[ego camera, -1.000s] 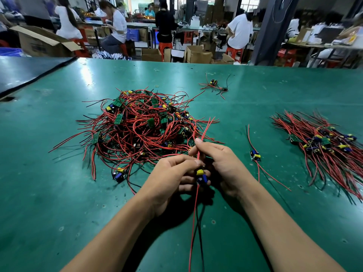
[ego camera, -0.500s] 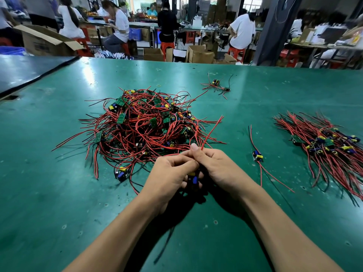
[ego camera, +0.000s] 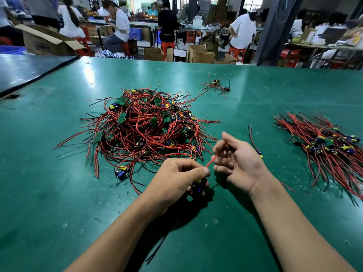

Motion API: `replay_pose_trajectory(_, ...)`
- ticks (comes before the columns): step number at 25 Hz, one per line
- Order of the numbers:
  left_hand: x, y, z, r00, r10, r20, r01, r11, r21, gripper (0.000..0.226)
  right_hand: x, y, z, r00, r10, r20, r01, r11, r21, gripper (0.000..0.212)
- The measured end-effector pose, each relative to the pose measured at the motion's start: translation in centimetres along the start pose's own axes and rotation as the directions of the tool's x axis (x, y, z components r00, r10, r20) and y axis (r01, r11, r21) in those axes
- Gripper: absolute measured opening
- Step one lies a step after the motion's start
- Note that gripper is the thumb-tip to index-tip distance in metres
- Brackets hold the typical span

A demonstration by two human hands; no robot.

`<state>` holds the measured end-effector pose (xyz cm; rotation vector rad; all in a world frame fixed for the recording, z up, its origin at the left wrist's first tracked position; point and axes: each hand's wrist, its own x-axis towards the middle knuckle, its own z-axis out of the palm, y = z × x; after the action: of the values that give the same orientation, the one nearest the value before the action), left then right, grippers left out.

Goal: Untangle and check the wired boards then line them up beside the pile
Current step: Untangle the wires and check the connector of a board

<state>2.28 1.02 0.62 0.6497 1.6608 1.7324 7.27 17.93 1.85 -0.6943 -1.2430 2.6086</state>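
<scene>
The right hand (ego camera: 240, 160) has drawn away from the left hand (ego camera: 180, 178), stretching a red wire (ego camera: 211, 161) between them. The left fingers are curled tightly round a wired board (ego camera: 198, 186), just in front of the tangled pile (ego camera: 145, 124) on the bench (ego camera: 59, 193). The right fingers (ego camera: 222, 154) are bent and pinch the wire. The sorted row (ego camera: 324, 146) lies well to the right.

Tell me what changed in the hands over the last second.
The right hand slid rightward off the left hand, turning palm-up and drawing the red wire taut through its grip. The left hand keeps gripping the board. The pile and the lined-up bundle stayed put.
</scene>
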Motion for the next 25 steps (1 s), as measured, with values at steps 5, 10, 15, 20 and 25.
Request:
replay_pose_trajectory(5, 0.1, -0.2, 0.2, 1.0, 0.0, -0.019, 0.0, 1.0, -0.002, 0.016, -0.1, 0.4, 0.5, 0.999, -0.027, 0.022, 0.03, 0.991, -0.129, 0.058)
replay_pose_trajectory(10, 0.5, -0.3, 0.3, 0.994, 0.014, -0.11, -0.026, 0.994, -0.109, 0.019, -0.3, 3.2, 1.5, 0.977, -0.067, 0.203, 0.154, 0.88, -0.449, 0.042)
replay_pose_trajectory(15, 0.4, -0.3, 0.2, 0.998, 0.008, -0.06, -0.015, 0.994, -0.111, 0.018, 0.1, 3.3, 0.8, 0.978, -0.107, 0.179, 0.185, 0.842, -0.507, 0.051)
replay_pose_trajectory(20, 0.0, 0.1, 0.1, 0.999, 0.003, 0.043, -0.001, 0.999, -0.037, 0.015, 0.6, 2.1, -0.8, 0.955, -0.284, 0.081, 0.264, 0.697, -0.667, 0.045)
replay_pose_trajectory(25, -0.2, 0.4, -0.3, 0.996, -0.002, 0.088, 0.001, 1.0, 0.009, 0.015, 1.0, 1.7, -1.3, 0.89, -0.45, 0.074, 0.37, 0.617, -0.695, 0.038)
